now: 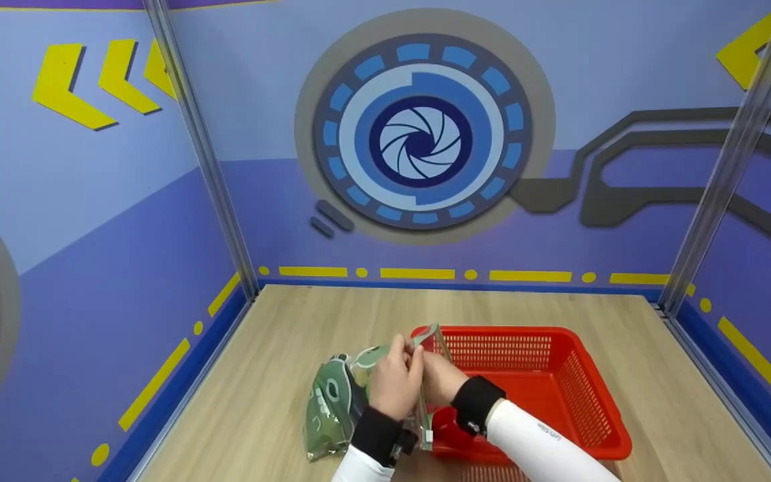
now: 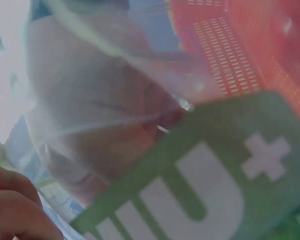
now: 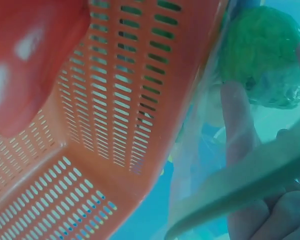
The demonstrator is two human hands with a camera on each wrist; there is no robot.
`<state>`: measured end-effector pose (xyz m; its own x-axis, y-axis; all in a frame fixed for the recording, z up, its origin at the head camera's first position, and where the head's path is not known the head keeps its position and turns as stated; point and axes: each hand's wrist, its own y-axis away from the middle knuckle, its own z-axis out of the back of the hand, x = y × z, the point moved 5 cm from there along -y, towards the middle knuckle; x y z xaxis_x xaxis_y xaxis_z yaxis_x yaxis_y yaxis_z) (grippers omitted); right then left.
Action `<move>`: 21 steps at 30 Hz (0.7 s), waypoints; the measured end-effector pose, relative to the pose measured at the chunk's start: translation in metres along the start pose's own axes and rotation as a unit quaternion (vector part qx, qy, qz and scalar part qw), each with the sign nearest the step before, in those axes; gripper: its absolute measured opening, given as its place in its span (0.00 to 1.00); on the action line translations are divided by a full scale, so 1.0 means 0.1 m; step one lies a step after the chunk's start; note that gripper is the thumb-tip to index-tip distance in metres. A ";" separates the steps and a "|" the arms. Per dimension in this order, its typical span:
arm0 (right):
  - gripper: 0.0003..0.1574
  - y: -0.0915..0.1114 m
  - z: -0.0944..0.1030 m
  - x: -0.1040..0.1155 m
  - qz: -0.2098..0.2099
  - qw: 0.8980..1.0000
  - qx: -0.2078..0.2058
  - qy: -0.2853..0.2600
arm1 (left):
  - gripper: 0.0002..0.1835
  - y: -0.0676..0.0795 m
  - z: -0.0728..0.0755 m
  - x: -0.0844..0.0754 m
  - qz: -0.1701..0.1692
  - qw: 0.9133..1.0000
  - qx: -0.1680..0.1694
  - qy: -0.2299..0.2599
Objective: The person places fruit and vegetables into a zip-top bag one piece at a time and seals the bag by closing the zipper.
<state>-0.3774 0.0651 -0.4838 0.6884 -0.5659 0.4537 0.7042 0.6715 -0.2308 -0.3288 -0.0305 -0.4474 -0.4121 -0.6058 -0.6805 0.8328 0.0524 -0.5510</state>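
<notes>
A clear zip bag with green printing (image 1: 332,402) stands on the table, left of the basket. My left hand (image 1: 393,383) grips the bag near its mouth, thumb and fingers drawn together. Close against it, my right hand (image 1: 444,378) holds the mouth's edge; the fingertips overlap, so their exact grip is partly hidden. In the right wrist view the bag's green zip strip (image 3: 230,185) crosses in front of curled fingers, with one finger straighter. Behind the plastic shows a round green thing (image 3: 262,57), its kind unclear. Printed panel (image 2: 205,175) fills the left wrist view's lower part.
A red slotted plastic basket (image 1: 589,388) stands to the right, beside the bag and under the right forearm. Inside it lies a glossy red bell pepper (image 3: 30,55). Patterned walls (image 1: 258,221) enclose the wooden table (image 1: 278,328) at the back and sides.
</notes>
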 end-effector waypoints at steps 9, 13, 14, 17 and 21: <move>0.11 0.17 0.27 -0.18 -0.060 0.987 -0.077 -0.126 | 0.09 -0.01 0.01 0.02 0.016 1.000 0.020 0.012; 0.07 0.29 0.44 -0.32 -0.063 0.978 -0.120 -0.156 | 0.09 -0.02 0.00 0.02 0.020 0.999 0.022 0.013; 0.07 0.33 0.48 -0.37 -0.071 0.975 -0.130 -0.163 | 0.09 -0.02 0.00 0.02 0.022 0.999 0.024 0.016; 0.10 0.46 0.57 -0.56 -0.108 0.966 -0.157 -0.173 | 0.09 -0.02 -0.01 0.03 0.028 0.999 0.029 0.023; 0.13 0.61 0.61 -0.84 -0.190 0.954 -0.168 -0.160 | 0.09 -0.02 -0.02 0.04 0.031 0.999 0.030 0.030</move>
<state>-0.4030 0.1831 -0.4834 0.3221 -0.5274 0.7862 0.9452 0.2258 -0.2358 -0.3325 -0.0318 -0.4499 -0.3783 -0.5542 -0.7415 0.8777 0.0399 -0.4776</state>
